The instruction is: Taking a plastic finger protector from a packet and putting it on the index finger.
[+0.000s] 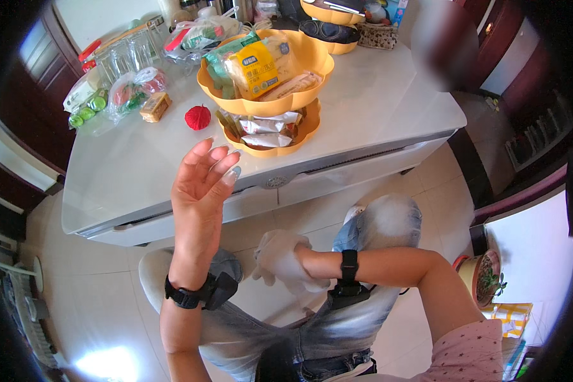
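Observation:
My left hand (203,174) is raised over the front edge of the white tabletop, palm turned inward and fingers loosely bent. Nothing is in it. Just beyond its fingertips lies a ball of red yarn (198,117). To the right of the yarn stands a yellow scalloped two-tier bowl; its upper bowl (267,109) holds packaged snacks (258,69), and its lower bowl (277,149) holds silvery wrapped packets (267,126). My right hand (284,260) hangs low between my knees, pale and smeared, so its fingers and any contents are unclear.
At the table's (377,114) left are a small brown packet (156,107), bagged produce (129,93), green-topped packs (88,109) and glasses on a rack (129,52). Another yellow tiered stand (336,47) is at the back. Drawers (277,191) run below the tabletop. A potted plant (488,281) stands right.

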{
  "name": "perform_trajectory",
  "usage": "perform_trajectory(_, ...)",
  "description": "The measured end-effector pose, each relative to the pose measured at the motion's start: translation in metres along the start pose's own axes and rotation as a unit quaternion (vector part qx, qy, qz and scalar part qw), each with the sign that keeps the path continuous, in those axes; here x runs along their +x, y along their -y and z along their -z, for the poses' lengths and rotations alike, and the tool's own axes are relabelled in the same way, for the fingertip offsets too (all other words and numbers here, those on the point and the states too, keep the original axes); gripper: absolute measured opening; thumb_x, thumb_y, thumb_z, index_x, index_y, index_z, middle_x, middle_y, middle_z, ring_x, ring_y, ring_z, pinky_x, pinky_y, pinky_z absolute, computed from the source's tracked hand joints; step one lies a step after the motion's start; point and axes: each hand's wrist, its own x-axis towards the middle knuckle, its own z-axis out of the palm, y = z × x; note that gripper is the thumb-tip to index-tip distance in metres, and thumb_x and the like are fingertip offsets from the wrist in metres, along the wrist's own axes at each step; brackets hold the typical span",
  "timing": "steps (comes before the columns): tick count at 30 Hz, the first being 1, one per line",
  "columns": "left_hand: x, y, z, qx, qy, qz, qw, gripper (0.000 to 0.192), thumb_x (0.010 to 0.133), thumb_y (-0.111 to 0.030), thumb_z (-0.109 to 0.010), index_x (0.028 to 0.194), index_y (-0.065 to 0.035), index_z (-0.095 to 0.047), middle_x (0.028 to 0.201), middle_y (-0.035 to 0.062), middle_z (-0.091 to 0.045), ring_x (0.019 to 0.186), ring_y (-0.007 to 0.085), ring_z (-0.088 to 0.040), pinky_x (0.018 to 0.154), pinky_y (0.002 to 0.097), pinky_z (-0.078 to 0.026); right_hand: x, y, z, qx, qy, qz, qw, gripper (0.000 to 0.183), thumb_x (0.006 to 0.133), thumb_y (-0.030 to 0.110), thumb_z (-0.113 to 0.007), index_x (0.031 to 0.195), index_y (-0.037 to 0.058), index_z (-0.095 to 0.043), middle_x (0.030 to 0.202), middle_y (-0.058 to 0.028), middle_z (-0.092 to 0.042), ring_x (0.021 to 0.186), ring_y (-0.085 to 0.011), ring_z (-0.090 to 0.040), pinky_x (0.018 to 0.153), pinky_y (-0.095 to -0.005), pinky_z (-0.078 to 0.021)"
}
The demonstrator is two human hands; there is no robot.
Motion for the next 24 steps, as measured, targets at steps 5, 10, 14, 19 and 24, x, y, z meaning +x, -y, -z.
perform_trajectory(5, 0.000, 0.001, 0.002, -0.031, 0.021, -0.004, 0.999, 0.050, 0.080, 0.014, -0.050, 0.126, -0.0057, -0.042, 0.117, 0.0080, -0.052, 0.113, 0.0203, -0.051, 0.087, 0.0271, -0.044, 0.002, -0.003, 0.003, 0.105, 0.005, 0.005, 0.994, 0.018, 0.066, 0.017, -0.065, 0.084, 0.0146, -0.069, 0.087, -0.0014, -0.062, 0.091, -0.0177, -0.054, 0.075, -0.0286, -0.0440)
perform_trajectory(10, -0.001, 0.000, 0.001, -0.052, 0.031, -0.003, 0.998, 0.051, 0.080, 0.014, -0.049, 0.126, -0.0057, -0.041, 0.117, 0.0087, -0.051, 0.115, 0.0230, -0.050, 0.087, 0.0263, -0.044, -0.003, 0.004, 0.007, 0.004, -0.011, 0.013, 1.000, 0.018, 0.066, 0.019, -0.065, 0.084, 0.0170, -0.070, 0.089, -0.0001, -0.062, 0.093, -0.0191, -0.054, 0.076, -0.0295, -0.0439)
perform_trajectory(14, -0.002, 0.000, 0.005, -0.051, 0.037, -0.003, 0.998, 0.051, 0.080, 0.014, -0.048, 0.127, -0.0054, -0.041, 0.118, 0.0093, -0.051, 0.113, 0.0245, -0.052, 0.086, 0.0262, -0.045, -0.007, 0.011, 0.022, -0.026, -0.003, 0.024, 0.999, 0.020, 0.066, 0.018, -0.064, 0.085, 0.0176, -0.069, 0.088, -0.0004, -0.062, 0.093, -0.0198, -0.055, 0.076, -0.0303, -0.0444)
perform_trajectory(19, -0.001, 0.001, 0.001, -0.057, 0.049, -0.003, 0.997, 0.052, 0.080, 0.015, -0.048, 0.127, -0.0052, -0.040, 0.118, 0.0094, -0.050, 0.112, 0.0242, -0.052, 0.085, 0.0263, -0.045, 0.010, -0.019, -0.027, 0.153, -0.024, 0.061, 0.986, 0.023, 0.066, 0.016, -0.065, 0.088, 0.0159, -0.069, 0.089, -0.0011, -0.062, 0.094, -0.0201, -0.055, 0.077, -0.0312, -0.0448)
perform_trajectory(24, -0.001, 0.001, 0.003, -0.054, 0.041, 0.000, 0.998, 0.052, 0.080, 0.015, -0.047, 0.127, -0.0050, -0.040, 0.118, 0.0096, -0.050, 0.112, 0.0237, -0.052, 0.087, 0.0273, -0.045, -0.009, 0.013, 0.029, 0.014, 0.038, 0.002, 0.999, 0.024, 0.066, 0.012, -0.064, 0.089, 0.0166, -0.070, 0.092, -0.0013, -0.062, 0.091, -0.0214, -0.056, 0.078, -0.0314, -0.0450)
